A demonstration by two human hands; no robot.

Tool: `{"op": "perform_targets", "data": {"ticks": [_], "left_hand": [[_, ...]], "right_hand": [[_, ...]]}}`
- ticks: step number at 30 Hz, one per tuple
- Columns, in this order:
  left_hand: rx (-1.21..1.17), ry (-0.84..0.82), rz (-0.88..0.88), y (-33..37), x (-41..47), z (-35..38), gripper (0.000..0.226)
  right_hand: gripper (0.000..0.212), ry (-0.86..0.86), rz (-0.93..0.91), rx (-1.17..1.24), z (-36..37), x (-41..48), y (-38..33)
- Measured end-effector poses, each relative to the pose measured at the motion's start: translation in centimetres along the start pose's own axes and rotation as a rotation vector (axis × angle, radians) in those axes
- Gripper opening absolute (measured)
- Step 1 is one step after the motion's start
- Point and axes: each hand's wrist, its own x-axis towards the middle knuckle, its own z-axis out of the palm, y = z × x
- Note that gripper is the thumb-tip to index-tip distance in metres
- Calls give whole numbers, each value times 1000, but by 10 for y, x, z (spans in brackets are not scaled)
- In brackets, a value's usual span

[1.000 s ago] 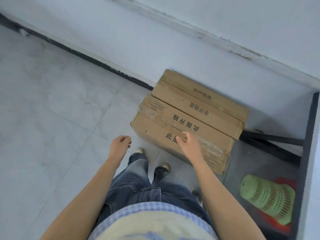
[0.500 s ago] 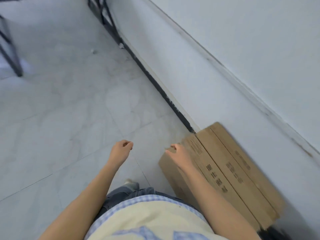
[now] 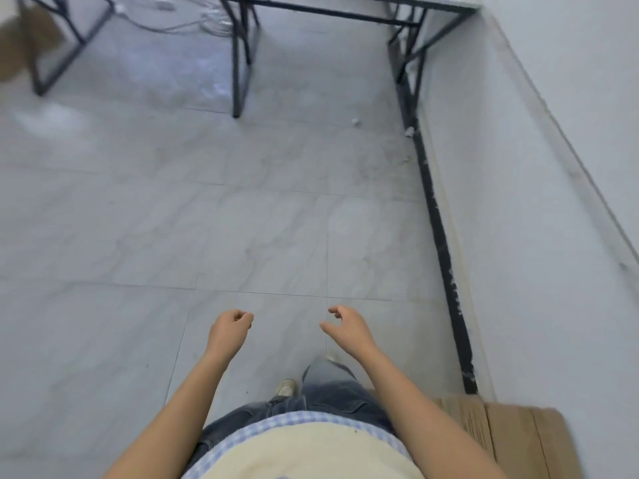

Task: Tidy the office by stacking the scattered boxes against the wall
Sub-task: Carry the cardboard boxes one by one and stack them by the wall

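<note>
The stacked cardboard boxes (image 3: pixel 525 440) lie against the wall (image 3: pixel 518 202) at the bottom right, partly cut off by the frame edge and by my right forearm. My left hand (image 3: pixel 230 331) hangs over the floor with its fingers loosely curled and holds nothing. My right hand (image 3: pixel 347 328) is also empty, fingers relaxed and slightly bent, well clear of the boxes. A blurred brown cardboard shape (image 3: pixel 20 46) shows at the far top left behind a table leg.
Black metal table legs (image 3: pixel 238 63) stand at the top of the view, with white cables (image 3: pixel 193 22) on the floor beneath them. A dark baseboard (image 3: pixel 439 229) runs along the wall on the right. Grey tiled floor (image 3: pixel 207 219) stretches ahead.
My view has swung left, away from the boxes. My right hand has come off the top box and now hangs empty. The left hand stays loosely curled.
</note>
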Motion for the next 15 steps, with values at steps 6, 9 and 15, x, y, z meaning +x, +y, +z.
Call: {"op": "perform_targets", "data": {"ticks": [6,9,15], "left_hand": [[-187,255,-54,32,18,-20,20],[-255,372,-44,51,18,-31,21],[-399,589,-191,32,-1,-30,24]], "right_hand": [[46,-138,-226,-115,-34,67,-62],[44,-167,-353,-137,-49,91,-101],[45,-354,-561,-291,-21,120,-148]]}}
